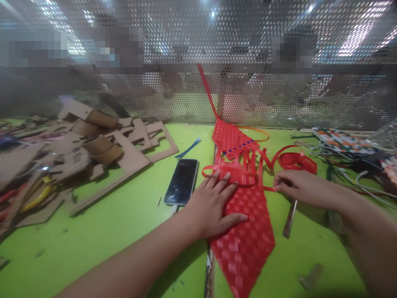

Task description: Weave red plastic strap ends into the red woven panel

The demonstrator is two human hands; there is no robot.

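A red woven piece [251,223] made of flat plastic strips lies on the green table, its near end tapering to a point. My left hand [211,203] rests flat on it, fingers spread, with the fingertips by a loop of red strip [229,170] over the unwoven strips. At the right, my right hand [287,184] pinches a red strip [269,188] that runs to the weave. Behind that hand sits a coil of red strip [297,161]. A narrow metal tool [290,219], its upper end hidden, shows below the right hand.
A phone [181,182] with a cable plugged in lies left of the weave. Cardboard scraps [124,153] pile up at the left. Loose strips and an orange-green-white woven piece [338,140] lie at the right. A perforated metal screen [173,91] stands behind.
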